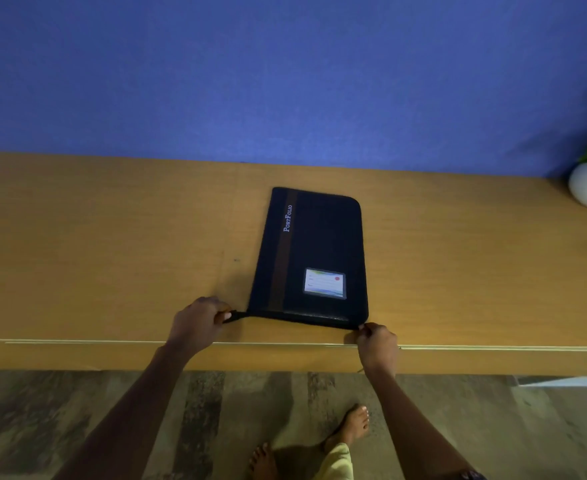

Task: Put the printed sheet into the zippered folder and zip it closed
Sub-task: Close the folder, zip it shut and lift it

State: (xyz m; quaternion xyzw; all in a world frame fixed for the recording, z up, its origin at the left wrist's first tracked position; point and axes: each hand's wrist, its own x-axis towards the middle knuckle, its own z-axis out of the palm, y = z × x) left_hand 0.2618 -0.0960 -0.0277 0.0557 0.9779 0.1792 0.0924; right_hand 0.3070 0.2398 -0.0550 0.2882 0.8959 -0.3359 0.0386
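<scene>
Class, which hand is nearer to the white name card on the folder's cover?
Right. The right hand pinches the folder at its near right corner, just below the name card; the left hand holds the strap off the near left corner.

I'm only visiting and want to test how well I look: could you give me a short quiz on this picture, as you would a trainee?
1. True or false: the folder lies spread open on the table, its inside showing.
2. What does the left hand pinch? A) the black tab at the folder's near left corner; B) a pen; C) a cup.
3. Fill in: the right hand pinches at the folder's near ____ corner.
Key: 1 false, its cover faces up; 2 A; 3 right.
</scene>
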